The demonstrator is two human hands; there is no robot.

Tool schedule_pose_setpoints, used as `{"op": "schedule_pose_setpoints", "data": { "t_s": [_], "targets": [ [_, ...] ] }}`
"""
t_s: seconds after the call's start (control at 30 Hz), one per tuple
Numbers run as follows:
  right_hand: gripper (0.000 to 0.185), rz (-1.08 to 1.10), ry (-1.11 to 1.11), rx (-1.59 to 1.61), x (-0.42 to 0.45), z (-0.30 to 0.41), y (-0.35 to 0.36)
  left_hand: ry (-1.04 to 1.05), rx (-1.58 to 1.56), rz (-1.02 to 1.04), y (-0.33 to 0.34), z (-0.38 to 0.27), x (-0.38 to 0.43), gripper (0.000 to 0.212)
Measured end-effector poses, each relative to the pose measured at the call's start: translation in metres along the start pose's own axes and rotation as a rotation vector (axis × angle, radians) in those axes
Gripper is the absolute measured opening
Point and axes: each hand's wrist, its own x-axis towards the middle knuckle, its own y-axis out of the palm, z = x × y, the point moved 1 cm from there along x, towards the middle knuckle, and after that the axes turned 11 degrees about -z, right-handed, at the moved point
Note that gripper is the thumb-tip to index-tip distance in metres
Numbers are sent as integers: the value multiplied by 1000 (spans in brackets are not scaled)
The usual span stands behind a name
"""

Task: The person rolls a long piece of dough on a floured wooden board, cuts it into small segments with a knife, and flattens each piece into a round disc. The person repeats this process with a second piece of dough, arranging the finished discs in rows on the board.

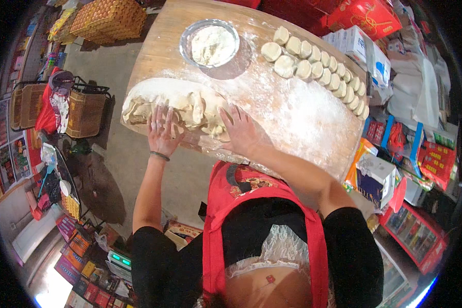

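Observation:
A large, floury mass of dough (177, 94) lies along the left front part of a wooden board (158, 50). My left hand (163, 133) rests with spread fingers against its near side, palm down. At the dough's right end, my right hand (240, 131) touches it with the fingertips, fingers apart. Neither hand is closed around anything. Behind the dough stands a round bowl of white flour (213, 45). Cut round dough pieces (303, 69) sit in rows along the far right side of the board. Loose flour (312, 107) is spread over the board's right half.
Stacked egg trays (107, 21) stand on the floor beyond the board's left corner. A metal-framed rack with woven baskets (86, 113) is at the left. White boxes (356, 46), a red box (364, 17) and shelved packets (437, 163) crowd the right side. A scale with a lit display (119, 261) stands at lower left.

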Motion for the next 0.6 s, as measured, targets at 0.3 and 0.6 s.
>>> {"op": "schedule_pose_setpoints", "data": {
  "t_s": [0.3, 0.6],
  "targets": [
    [98, 2, 63, 214, 26, -25, -6, -855, -639, 214, 51, 178, 36, 82],
    [84, 130, 227, 586, 52, -45, -65, -921, -842, 352, 47, 161, 66, 46]
  ]
}}
